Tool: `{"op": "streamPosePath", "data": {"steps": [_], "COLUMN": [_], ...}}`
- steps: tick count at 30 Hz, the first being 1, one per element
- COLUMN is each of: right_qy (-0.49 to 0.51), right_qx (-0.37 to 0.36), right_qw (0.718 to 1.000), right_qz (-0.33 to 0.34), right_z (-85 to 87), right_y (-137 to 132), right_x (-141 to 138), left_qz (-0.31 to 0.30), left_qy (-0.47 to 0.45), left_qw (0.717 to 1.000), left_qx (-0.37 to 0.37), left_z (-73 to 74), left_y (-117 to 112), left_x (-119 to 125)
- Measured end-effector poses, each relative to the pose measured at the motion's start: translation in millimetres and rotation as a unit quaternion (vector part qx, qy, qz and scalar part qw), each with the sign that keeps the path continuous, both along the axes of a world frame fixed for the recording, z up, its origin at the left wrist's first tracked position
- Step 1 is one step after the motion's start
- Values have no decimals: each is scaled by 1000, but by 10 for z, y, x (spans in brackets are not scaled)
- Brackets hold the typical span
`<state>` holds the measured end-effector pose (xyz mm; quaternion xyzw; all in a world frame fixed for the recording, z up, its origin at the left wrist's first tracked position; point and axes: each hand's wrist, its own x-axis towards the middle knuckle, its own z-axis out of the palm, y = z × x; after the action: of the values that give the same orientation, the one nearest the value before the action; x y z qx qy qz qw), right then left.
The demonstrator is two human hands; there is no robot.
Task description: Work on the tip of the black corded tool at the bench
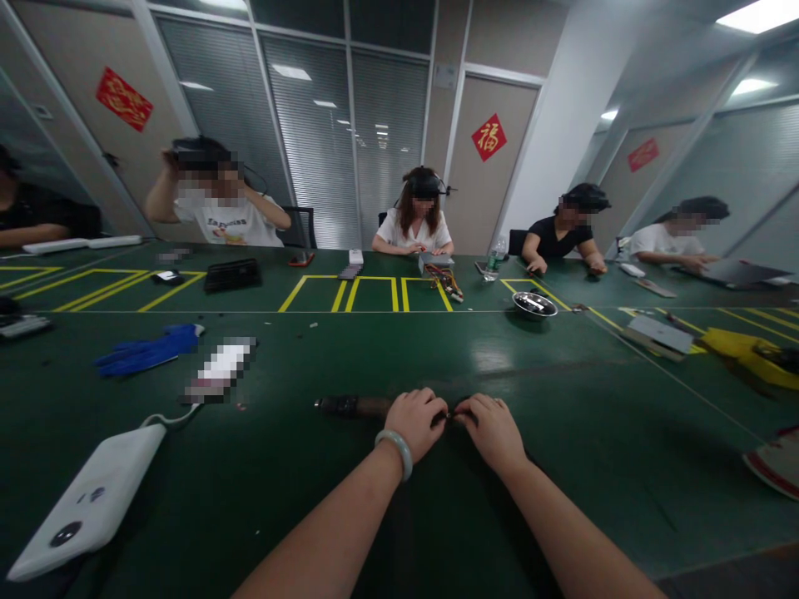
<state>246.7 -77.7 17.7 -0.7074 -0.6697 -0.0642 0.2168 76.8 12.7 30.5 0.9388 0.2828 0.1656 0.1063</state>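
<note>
My left hand and my right hand are both curled, knuckles up, and meet at their fingertips over the green table. They grip a dark, slim object that lies across the table and sticks out to the left of my left hand. What the object is stays unclear. A pale bangle circles my left wrist.
A white power bank with a cable lies front left, a blue glove beyond it. A metal bowl stands mid-table, yellow items at right. Several people sit along the far side, working behind yellow floor-tape markings.
</note>
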Motion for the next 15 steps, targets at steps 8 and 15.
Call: {"op": "streamPosePath", "data": {"steps": [8, 15], "right_qy": [15, 28], "right_qx": [1, -1], "right_qw": [1000, 1000], "right_qz": [-5, -13], "right_z": [-30, -51], "right_y": [26, 49], "right_x": [-15, -22], "left_qz": [1, 6], "left_qy": [0, 1], "left_qw": [1000, 1000], "left_qx": [1, 3], "left_z": [-22, -33], "left_y": [14, 5], "left_x": [4, 10]}}
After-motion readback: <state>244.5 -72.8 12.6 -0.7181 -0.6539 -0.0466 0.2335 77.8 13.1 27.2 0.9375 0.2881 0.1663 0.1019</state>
